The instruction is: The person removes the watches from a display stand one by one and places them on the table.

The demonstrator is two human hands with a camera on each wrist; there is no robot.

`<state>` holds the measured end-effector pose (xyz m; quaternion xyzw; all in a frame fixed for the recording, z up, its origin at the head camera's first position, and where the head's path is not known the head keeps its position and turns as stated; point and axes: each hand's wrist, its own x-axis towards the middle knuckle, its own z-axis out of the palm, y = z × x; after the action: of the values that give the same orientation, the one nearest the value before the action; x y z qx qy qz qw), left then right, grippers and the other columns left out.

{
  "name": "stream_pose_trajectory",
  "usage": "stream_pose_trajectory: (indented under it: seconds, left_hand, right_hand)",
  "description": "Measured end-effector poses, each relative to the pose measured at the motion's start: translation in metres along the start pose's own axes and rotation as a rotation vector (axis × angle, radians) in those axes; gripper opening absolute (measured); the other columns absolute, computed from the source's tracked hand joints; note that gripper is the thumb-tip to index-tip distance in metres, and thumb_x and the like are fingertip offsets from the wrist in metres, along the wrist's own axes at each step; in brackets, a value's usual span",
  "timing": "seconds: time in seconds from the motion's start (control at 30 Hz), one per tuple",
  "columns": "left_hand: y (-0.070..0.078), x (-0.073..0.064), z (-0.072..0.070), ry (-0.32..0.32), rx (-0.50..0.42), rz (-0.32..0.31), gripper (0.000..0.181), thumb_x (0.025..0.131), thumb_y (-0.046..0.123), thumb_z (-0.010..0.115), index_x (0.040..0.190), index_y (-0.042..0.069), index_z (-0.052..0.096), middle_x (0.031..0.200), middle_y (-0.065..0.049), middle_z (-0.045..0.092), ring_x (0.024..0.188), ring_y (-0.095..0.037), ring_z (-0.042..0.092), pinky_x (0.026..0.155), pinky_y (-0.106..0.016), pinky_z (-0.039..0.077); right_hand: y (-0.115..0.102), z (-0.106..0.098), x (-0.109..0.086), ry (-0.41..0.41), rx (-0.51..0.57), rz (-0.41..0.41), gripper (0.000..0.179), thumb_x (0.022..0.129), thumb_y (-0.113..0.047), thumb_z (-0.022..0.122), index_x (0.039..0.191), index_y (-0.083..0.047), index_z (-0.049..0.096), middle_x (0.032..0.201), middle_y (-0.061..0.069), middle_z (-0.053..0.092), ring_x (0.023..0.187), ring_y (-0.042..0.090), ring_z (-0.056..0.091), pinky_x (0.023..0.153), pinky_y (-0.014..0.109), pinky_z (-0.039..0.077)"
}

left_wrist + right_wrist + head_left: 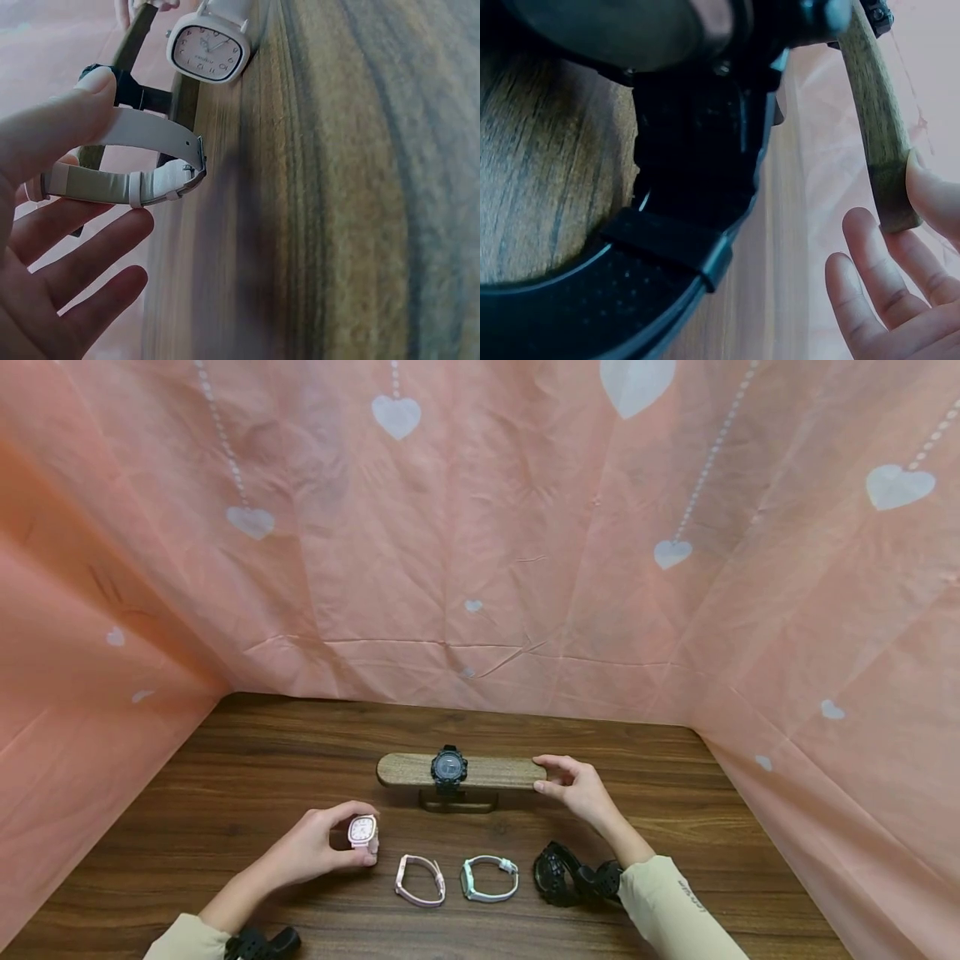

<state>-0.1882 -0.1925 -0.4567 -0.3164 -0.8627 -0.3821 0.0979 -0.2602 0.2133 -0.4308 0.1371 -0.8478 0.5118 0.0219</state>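
Note:
In the head view, my left hand [311,852] holds a pale pink watch [363,830] above the table between thumb and fingers, dial facing up. Its buckled strap [150,127] forms a loop in the left wrist view. My right hand [579,792] grips the right end of a wooden watch stand [502,771], thumb on the near side. A black digital watch [448,767] is fastened around the stand's bar, left of its middle. On the table between the hands lie a pink watch [401,878] and a mint-green watch [468,880], both on their sides.
A bulky black watch [551,872] lies by the right forearm and fills much of the right wrist view. The brown wooden table [300,735] is enclosed by pink cloth [480,552] with white hearts at the back and sides. Black wrist bands sit at both sleeves.

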Motion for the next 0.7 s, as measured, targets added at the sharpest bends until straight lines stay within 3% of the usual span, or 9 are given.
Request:
stream_pose_trajectory:
  seconds: [0.17,0.7]
  left_hand:
    - [0.003,-0.002,0.003,-0.004,-0.049,0.013,0.046,0.070,0.028,0.082,0.108,0.013,0.060,0.087,0.011,0.065,0.082,-0.006,0.061,0.071,-0.030,0.051]
    - [0.000,-0.013,0.007,-0.028,-0.150,-0.050,0.049,0.072,0.031,0.080,0.113,0.013,0.060,0.096,0.007,0.066,0.084,-0.006,0.060,0.072,-0.027,0.050]
  right_hand:
    - [0.002,0.001,0.000,0.010,-0.022,-0.019,0.040,0.078,-0.012,0.075,0.116,-0.006,0.064,0.108,0.014,0.062,0.074,0.019,0.057,0.059,0.023,0.049]
    - [-0.001,0.001,0.002,0.022,-0.032,-0.008,0.040,0.078,-0.011,0.075,0.116,-0.004,0.064,0.105,0.013,0.062,0.075,0.015,0.057,0.060,0.023,0.049]
